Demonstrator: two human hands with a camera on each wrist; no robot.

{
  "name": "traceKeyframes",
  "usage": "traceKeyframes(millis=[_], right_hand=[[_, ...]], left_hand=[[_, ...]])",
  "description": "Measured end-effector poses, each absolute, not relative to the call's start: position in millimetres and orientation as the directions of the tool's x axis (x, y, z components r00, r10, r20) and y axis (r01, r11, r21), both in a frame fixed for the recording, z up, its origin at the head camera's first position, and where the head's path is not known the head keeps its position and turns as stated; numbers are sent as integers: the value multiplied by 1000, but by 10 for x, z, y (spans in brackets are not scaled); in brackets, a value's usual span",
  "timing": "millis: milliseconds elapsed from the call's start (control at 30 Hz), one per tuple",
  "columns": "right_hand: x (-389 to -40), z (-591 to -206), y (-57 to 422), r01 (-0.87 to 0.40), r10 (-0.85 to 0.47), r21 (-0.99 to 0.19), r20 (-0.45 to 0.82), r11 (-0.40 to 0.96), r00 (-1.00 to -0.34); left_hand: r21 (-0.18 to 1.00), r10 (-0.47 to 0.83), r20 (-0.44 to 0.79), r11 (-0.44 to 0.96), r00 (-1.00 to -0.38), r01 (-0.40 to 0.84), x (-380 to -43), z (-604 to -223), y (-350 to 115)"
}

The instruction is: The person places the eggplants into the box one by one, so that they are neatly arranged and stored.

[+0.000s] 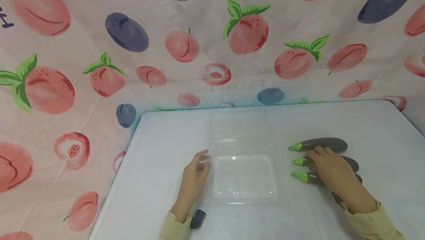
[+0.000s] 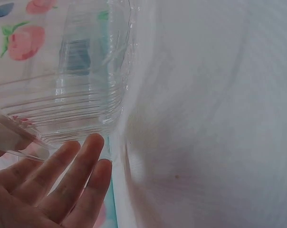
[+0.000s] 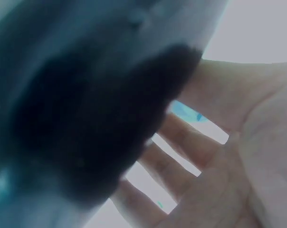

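In the head view, a clear plastic clamshell container (image 1: 245, 177) lies with its lid (image 1: 240, 126) folded back. My left hand (image 1: 196, 173) is at its left edge, and in the left wrist view the fingers (image 2: 72, 180) extend loosely beside the ridged plastic wall. Three dark eggplants with green stems lie in a row to the right: a far one (image 1: 337, 144), a middle one (image 1: 352, 164) and a near one (image 1: 312, 177). Reaching over the near one, my right hand (image 1: 335, 170) grips the middle eggplant; a dark eggplant (image 3: 110, 104) hides the fingertips in the right wrist view.
A white-covered table (image 1: 152, 151) bears everything. Behind and to the left hangs a fruit-print cloth (image 1: 199, 11). A small black device (image 1: 198, 219) sits at the left wrist.
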State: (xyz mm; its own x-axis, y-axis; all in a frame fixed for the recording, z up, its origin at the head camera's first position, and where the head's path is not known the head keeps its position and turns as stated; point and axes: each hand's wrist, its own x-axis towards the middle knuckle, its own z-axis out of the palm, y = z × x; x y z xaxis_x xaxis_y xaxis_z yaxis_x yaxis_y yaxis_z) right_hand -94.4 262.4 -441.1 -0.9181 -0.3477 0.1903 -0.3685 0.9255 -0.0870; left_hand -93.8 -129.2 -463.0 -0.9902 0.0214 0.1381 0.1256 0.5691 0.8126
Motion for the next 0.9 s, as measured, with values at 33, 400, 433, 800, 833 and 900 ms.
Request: traceKeyframes(millis=[33, 400, 433, 800, 833, 900], right_hand=[[-945, -4418, 2630, -373, -351, -86, 199, 924, -915], [-951, -4387, 2631, -381, -358, -81, 210, 921, -910], [-951, -4383, 2631, -384, -360, -82, 219, 919, -907], [-959, -4343, 2630, -425, -388, -69, 301, 902, -871], [-960, -4340, 2628, -426, -388, -70, 303, 902, -870], [-958, -4331, 2624, -431, -391, -72, 310, 900, -867]], left_hand=[[812, 21, 136, 570, -990, 124, -937, -4631, -1290], [814, 27, 147, 565, -989, 137, -937, -4628, -1292], [815, 27, 147, 563, -989, 137, -936, -4624, -1291], [816, 34, 154, 559, -987, 147, -929, -4600, -1286], [815, 34, 154, 560, -988, 146, -928, -4599, -1285], [816, 34, 154, 560, -988, 146, -926, -4598, -1285]])
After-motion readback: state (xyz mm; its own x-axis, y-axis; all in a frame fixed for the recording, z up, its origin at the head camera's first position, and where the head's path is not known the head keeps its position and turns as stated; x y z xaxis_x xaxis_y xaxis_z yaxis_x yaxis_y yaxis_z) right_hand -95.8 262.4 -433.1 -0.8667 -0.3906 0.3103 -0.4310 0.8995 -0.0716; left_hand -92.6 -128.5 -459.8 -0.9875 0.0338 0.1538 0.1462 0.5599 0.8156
